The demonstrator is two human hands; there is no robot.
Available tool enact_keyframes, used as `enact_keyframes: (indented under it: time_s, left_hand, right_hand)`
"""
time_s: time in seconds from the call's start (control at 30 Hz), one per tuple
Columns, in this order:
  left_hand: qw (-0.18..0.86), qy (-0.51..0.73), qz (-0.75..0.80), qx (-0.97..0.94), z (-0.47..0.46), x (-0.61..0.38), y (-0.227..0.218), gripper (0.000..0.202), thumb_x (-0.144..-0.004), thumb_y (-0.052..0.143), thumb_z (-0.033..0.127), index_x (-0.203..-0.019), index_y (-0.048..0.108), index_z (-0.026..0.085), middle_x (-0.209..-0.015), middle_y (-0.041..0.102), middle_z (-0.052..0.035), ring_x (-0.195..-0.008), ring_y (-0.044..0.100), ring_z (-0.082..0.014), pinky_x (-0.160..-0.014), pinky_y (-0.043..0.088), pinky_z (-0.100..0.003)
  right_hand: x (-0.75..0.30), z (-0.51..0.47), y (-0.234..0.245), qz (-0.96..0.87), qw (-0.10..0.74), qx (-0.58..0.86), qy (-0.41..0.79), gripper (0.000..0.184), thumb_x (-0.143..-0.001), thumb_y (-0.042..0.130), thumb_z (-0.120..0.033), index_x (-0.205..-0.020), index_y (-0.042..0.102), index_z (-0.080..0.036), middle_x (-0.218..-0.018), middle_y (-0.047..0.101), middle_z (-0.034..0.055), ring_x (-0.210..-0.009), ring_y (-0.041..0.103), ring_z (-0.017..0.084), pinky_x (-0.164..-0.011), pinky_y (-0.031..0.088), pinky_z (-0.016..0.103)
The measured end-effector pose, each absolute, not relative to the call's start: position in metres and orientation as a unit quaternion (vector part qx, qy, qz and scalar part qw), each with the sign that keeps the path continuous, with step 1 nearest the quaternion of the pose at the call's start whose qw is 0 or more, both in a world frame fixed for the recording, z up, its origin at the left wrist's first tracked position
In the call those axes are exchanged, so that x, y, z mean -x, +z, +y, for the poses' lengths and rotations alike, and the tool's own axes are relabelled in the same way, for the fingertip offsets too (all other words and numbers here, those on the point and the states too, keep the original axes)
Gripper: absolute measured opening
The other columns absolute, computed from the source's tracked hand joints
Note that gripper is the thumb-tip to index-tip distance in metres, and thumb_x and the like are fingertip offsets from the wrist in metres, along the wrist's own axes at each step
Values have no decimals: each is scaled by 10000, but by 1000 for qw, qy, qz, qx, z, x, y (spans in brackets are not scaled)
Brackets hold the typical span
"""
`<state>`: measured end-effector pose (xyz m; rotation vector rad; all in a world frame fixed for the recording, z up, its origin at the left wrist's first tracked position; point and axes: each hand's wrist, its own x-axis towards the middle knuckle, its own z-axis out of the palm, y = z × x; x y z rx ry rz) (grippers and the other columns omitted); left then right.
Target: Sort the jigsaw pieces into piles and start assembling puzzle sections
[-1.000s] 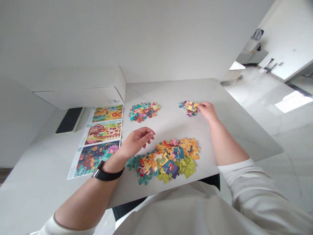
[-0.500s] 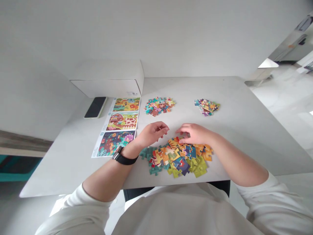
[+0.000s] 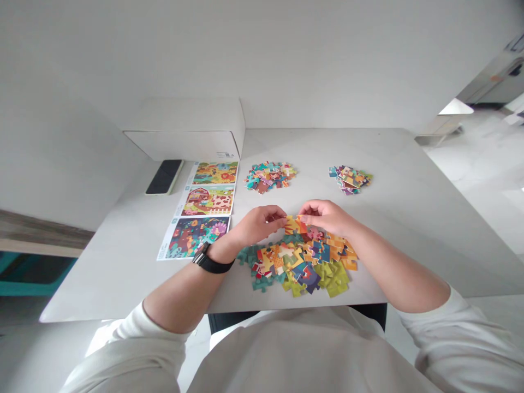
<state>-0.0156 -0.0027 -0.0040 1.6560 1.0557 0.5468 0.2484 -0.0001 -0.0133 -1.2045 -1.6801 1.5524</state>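
Note:
An orange and yellow puzzle piece (image 3: 295, 224) is held up between my two hands, just above the far side of a large puzzle pile (image 3: 303, 265). My left hand (image 3: 264, 222) pinches its left edge between thumb and fingers. On the opposite edge, my right hand (image 3: 323, 215) has its thumb and fingers closed too. Pieces in orange, yellow, green, teal and dark blue make up the pile beneath. A black watch (image 3: 210, 259) is on my left wrist.
Three picture sheets (image 3: 196, 237) lie at left, with a phone (image 3: 164, 177) beside them and a white box (image 3: 184, 144) behind. Farther back are a mixed puzzle pile (image 3: 270, 177) and a smaller pile (image 3: 350, 180) to its right. A wall borders the table's far edge.
The orange and yellow piece has come up off the large pile, and both hands now pinch it. My right hand has closed, and the pink pieces underneath have come into view.

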Motion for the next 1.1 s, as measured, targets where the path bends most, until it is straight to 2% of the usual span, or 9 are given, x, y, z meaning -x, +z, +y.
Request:
enact_keyframes:
  time_s: [0.17, 0.3, 0.5, 0.67, 0.83, 0.97, 1.1]
  left_hand:
    - [622, 298, 420, -590, -1, 16, -5, 360, -854, 807, 493, -985, 654, 194, -895, 754, -46, -668, 632, -127, -498, 470, -220]
    - [654, 323, 425, -537, -1, 16, -4, 364, -847, 831, 474, -966, 623, 200, -917, 760, -47, -682, 642, -116, -508, 467, -212]
    - [666, 323, 430, -517, -2, 14, -5, 383, -834, 852, 480, -940, 616, 198, -919, 772, -49, -667, 638, -109, -503, 445, -211]
    - [674, 314, 424, -517, -2, 14, -3, 419, -817, 871, 507, -922, 615, 192, -950, 789, -76, -659, 631, -112, -503, 443, -213]
    - [673, 304, 419, -529, -2, 17, -1, 423, -850, 849, 541, -983, 663, 186, -1030, 779, -89, -723, 644, -124, -527, 471, -216]
    - [667, 304, 420, -535, -1, 20, 1, 418, -883, 819, 561, -1013, 668, 194, -1063, 756, -82, -759, 648, -134, -536, 486, -223]
    - [666, 289, 418, -546, -1, 19, 1, 411, -887, 812, 566, -1011, 673, 200, -1066, 749, -80, -769, 645, -141, -545, 497, -233]
  right_hand:
    - [-249, -1, -13, -589, 347, 453, 573, 434, -916, 769, -632, -1128, 765, -253, -938, 762, 33, -796, 671, 184, -750, 566, 330]
    - [-250, -1, -14, -577, 360, 432, 592, 447, -912, 769, -660, -1088, 770, -249, -953, 769, 46, -831, 683, 191, -792, 563, 333]
    - [-251, 0, -14, -567, 393, 410, 597, 394, -931, 768, -628, -945, 755, -234, -896, 758, 44, -825, 682, 181, -758, 541, 307]
    - [-252, 1, -13, -555, 411, 429, 583, 330, -836, 879, -517, -894, 738, -224, -830, 740, 19, -733, 636, 152, -726, 528, 294]
    - [-265, 15, -7, -484, 454, 475, 578, 283, -768, 866, -445, -834, 706, -221, -746, 704, -3, -677, 620, 129, -639, 502, 249]
    - [-311, 42, 2, -413, 539, 546, 490, 277, -696, 845, -397, -774, 647, -220, -666, 647, -17, -604, 583, 113, -525, 432, 213]
    - [-366, 64, 3, -346, 585, 628, 379, 197, -714, 777, -322, -738, 618, -208, -665, 647, -9, -557, 549, 93, -469, 392, 193]
